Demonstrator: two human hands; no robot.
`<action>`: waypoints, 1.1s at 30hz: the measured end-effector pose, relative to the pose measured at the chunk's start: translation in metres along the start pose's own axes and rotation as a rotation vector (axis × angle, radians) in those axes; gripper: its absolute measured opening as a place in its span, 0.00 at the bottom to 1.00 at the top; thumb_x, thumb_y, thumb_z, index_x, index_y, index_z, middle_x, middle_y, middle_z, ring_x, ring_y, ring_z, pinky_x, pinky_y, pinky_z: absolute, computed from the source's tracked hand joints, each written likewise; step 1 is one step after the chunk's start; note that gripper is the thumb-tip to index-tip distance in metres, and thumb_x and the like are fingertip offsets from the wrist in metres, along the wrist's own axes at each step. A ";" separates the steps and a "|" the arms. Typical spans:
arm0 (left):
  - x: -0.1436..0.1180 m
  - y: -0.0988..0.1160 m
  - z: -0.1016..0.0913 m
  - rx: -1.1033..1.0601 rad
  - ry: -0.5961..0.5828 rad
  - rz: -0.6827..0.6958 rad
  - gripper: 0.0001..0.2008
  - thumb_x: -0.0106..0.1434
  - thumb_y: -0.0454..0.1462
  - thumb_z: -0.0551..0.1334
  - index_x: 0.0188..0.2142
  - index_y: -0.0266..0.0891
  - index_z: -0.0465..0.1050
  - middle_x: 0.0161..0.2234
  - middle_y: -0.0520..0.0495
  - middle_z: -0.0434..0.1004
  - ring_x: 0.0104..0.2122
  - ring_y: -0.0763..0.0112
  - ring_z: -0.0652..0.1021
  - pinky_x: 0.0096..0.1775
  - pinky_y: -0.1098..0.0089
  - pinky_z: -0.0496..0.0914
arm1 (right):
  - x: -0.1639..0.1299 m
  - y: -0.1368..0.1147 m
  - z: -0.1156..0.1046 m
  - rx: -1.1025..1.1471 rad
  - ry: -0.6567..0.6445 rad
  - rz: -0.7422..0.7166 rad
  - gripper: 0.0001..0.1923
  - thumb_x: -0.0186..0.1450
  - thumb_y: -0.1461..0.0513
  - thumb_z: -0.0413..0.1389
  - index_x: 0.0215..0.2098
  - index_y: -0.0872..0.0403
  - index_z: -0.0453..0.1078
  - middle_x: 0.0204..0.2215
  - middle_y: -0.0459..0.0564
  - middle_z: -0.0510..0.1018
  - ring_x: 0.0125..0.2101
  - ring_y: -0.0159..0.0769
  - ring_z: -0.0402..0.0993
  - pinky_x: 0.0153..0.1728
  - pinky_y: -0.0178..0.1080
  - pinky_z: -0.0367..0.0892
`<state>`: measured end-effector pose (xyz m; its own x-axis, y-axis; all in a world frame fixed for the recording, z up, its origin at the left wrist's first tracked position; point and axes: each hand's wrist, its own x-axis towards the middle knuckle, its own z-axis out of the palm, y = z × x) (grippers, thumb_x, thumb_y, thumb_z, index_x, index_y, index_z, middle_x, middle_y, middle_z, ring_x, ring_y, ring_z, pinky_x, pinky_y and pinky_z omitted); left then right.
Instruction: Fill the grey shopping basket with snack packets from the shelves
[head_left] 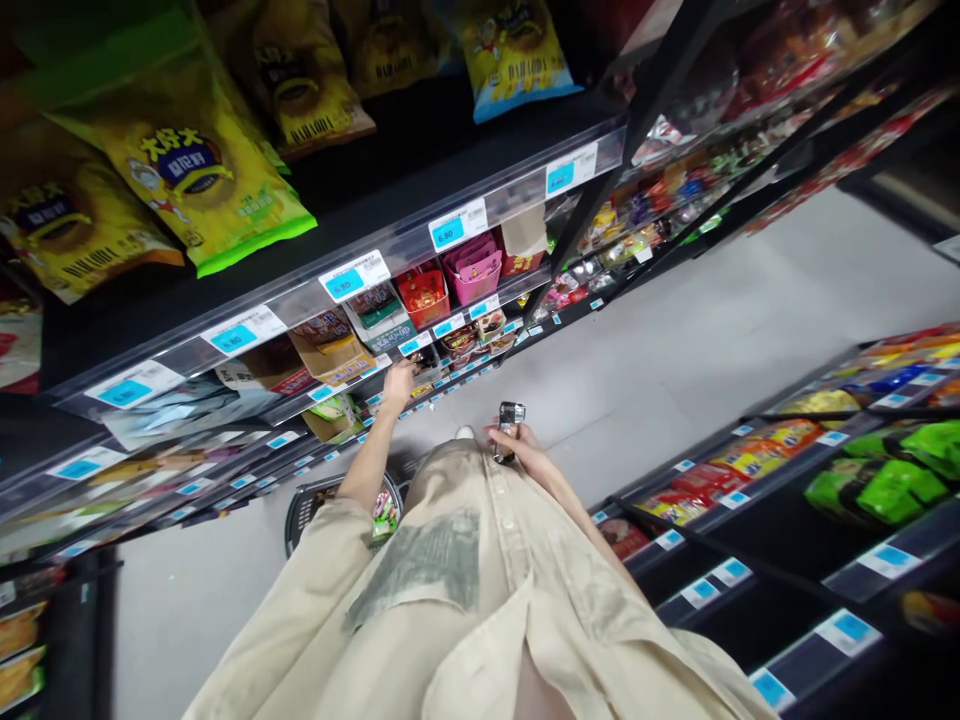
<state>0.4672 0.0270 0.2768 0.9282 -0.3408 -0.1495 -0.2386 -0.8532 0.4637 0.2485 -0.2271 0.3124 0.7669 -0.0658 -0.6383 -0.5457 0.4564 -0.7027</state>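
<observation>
My left hand (401,380) reaches to a lower shelf on the left, at the front of a compartment with small dark packets (426,366). Its fingertips are small and partly hidden, so I cannot tell whether they grip one. Close to my body, my right hand (523,443) is closed around a small black-and-silver packet (511,414), its top sticking up past the fingers. Beside the left hand stand a teal-and-white display box (382,325) and a brown-and-yellow box (330,345).
A black shopping basket (298,515) with colourful packets in it is by my left forearm. Yellow snack bags (202,170) fill the upper shelf, whose edge carries price tags (352,277). Grey floor (660,340) runs between this rack and the right-hand shelves with green packs (877,480).
</observation>
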 end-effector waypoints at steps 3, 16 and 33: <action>0.005 -0.001 0.004 -0.024 0.037 -0.067 0.19 0.63 0.24 0.55 0.44 0.36 0.82 0.48 0.35 0.82 0.48 0.56 0.80 0.57 0.60 0.70 | 0.000 0.001 -0.001 -0.006 0.012 0.001 0.33 0.44 0.52 0.78 0.43 0.52 0.74 0.38 0.50 0.86 0.30 0.37 0.81 0.35 0.39 0.75; -0.081 0.082 0.027 -0.822 -0.208 0.036 0.15 0.70 0.48 0.62 0.43 0.42 0.81 0.43 0.41 0.83 0.45 0.57 0.81 0.53 0.58 0.74 | -0.007 -0.003 -0.011 0.102 -0.154 -0.005 0.30 0.46 0.55 0.77 0.45 0.53 0.77 0.46 0.57 0.86 0.41 0.49 0.85 0.46 0.47 0.77; -0.114 0.133 0.011 -0.540 -0.402 0.590 0.29 0.60 0.38 0.73 0.61 0.48 0.76 0.65 0.40 0.70 0.68 0.53 0.67 0.69 0.50 0.62 | 0.023 0.013 0.014 0.142 0.203 -0.063 0.31 0.53 0.34 0.67 0.30 0.51 0.74 0.24 0.50 0.82 0.26 0.41 0.80 0.28 0.39 0.73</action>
<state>0.3261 -0.0520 0.3459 0.5024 -0.8646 -0.0042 -0.3841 -0.2275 0.8948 0.2633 -0.2105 0.2927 0.7064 -0.2685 -0.6549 -0.4355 0.5646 -0.7011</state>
